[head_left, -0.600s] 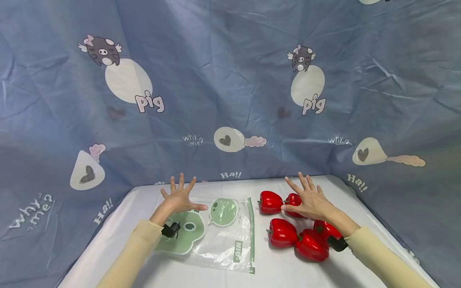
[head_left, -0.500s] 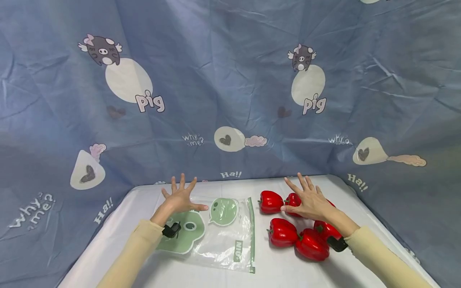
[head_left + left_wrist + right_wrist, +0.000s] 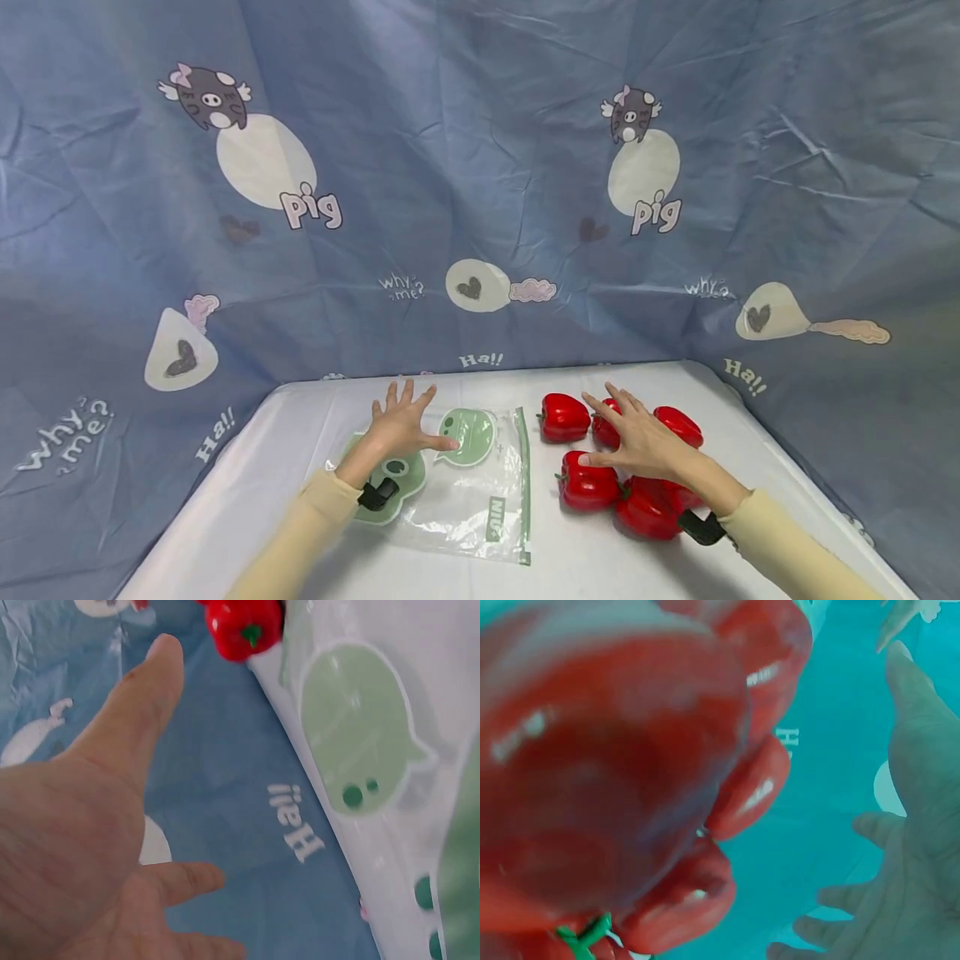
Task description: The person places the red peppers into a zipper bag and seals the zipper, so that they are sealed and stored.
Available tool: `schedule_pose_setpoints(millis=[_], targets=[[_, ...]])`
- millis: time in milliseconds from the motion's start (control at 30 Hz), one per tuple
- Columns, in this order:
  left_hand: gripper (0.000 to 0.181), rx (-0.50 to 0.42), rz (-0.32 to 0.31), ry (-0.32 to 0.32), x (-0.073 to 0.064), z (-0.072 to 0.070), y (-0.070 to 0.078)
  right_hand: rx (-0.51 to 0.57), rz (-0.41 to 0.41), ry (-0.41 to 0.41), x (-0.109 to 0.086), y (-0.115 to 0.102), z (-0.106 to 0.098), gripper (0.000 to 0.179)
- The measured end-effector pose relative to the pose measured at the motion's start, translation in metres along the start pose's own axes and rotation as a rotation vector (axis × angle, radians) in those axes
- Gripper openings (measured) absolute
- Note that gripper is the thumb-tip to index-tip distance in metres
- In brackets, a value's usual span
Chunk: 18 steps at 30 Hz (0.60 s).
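Red and glossy, six peppers [image 3: 566, 417] sit on the white tabletop [image 3: 570, 558] in the head view, three at the back and three in front, just right of a clear zip bag [image 3: 457, 517] lying flat with its green zip edge towards them. And look at the left hand [image 3: 397, 429]: fingers spread, grasping nothing, hanging over the left part of that bag! Across the table, the right hand [image 3: 645, 437] hovers over the peppers, its fingers fanned out too, also holding nothing. Cream sleeves [image 3: 772, 525] run back from both wrists, and blue printed cloth [image 3: 480, 192] rises behind.

Over to the left wrist: palm and thumb at the left of the view, the bag with its pale green patches at the right, a clear gap between them. One pepper shows its green stem up top, well apart from the thumb tip.

Right wrist now: peppers crowd the left side, large and partly blurred, while the hand stands opposite, palm bare, fingers released, apart from the fruit.
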State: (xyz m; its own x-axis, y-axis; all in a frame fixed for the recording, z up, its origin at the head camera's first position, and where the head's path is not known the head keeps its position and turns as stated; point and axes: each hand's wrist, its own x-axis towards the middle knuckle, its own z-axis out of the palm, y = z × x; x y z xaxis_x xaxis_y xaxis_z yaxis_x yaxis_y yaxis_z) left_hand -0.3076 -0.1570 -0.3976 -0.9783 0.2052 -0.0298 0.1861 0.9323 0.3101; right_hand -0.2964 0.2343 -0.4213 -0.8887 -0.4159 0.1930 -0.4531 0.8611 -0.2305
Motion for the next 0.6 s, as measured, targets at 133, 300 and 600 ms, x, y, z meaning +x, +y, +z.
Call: schedule_pose_setpoints(millis=[133, 300, 600], targets=[[0.101, -0.039, 0.034, 0.018, -0.002, 0.010, 0.017, -0.004, -0.013, -0.024, -0.006, -0.003, 0.005, 0.101], [0.093, -0.025, 0.088, 0.042, -0.002, 0.024, 0.036, 0.018, 0.001, -0.062, -0.013, -0.006, 0.010, 0.101], [0.071, 0.013, 0.180, 0.144, 0.000, 0.058, 0.068, 0.067, 0.069, -0.132, -0.021, -0.007, 0.019, 0.097]])
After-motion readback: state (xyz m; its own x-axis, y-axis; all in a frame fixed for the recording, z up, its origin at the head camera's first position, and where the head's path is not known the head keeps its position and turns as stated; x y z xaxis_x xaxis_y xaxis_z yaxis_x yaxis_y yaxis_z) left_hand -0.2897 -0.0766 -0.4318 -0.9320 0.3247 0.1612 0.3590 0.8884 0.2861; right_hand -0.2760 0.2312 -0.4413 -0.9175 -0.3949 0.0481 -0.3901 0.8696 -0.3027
